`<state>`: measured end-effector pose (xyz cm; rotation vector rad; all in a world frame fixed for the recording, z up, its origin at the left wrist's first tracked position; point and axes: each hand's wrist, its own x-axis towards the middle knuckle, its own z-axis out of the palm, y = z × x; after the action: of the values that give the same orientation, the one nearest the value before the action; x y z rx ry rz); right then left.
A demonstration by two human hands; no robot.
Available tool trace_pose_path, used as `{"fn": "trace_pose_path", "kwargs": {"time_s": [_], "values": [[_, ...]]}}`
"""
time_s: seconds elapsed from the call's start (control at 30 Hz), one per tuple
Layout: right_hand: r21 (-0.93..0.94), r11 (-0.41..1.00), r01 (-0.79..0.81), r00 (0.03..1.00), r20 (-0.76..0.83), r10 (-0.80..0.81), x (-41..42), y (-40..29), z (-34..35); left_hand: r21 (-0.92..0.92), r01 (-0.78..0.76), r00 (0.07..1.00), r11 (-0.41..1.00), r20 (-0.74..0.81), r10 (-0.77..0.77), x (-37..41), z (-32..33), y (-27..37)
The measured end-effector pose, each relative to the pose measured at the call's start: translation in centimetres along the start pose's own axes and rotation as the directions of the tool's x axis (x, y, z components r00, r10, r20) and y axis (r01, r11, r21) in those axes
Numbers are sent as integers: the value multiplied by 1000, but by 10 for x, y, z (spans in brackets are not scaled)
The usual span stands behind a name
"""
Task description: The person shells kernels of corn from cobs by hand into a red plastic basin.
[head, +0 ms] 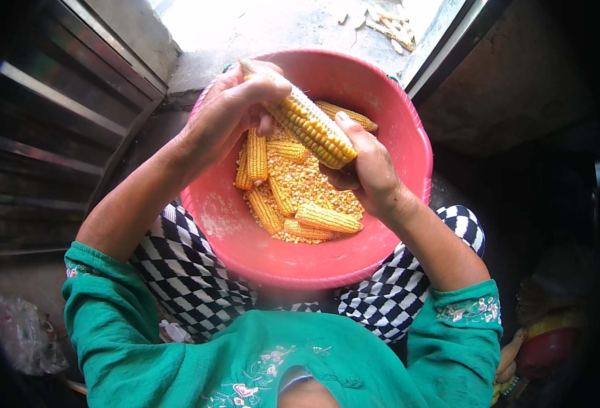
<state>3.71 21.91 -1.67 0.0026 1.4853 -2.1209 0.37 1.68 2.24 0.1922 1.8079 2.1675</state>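
Note:
An ear of corn slants across the upper part of a red plastic tub. Part of its cob is bare and pale; rows of yellow kernels cover the rest. My left hand grips its upper left end, and my right hand is closed around the lower right end, thumb on top. Loose kernels cover the tub's bottom. Several whole ears lie on them, among them one at the front and one at the left. Another ear rests by the far wall, partly behind the held one.
The tub stands between my knees in patterned trousers. A slatted metal door is at the left, a door frame at the right. Bare cobs lie on the sunlit floor beyond. A plastic bag sits at lower left, a red container at lower right.

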Motion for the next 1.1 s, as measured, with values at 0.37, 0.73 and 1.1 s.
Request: {"fn": "trace_pose_path", "kwargs": {"time_s": [0.37,0.73,1.1], "values": [[-649,686,328,917,45,-395,-3,2,7,123,-5,998,992,57,-2,-2,7,1],[-249,934,258,959,-52,-279,7,16,5,98,29,999,995,41,-33,-1,6,-3],[53,996,-74,997,-3,74,4,1,-1,116,-20,1000,993,15,18,1,-4,-1]]}}
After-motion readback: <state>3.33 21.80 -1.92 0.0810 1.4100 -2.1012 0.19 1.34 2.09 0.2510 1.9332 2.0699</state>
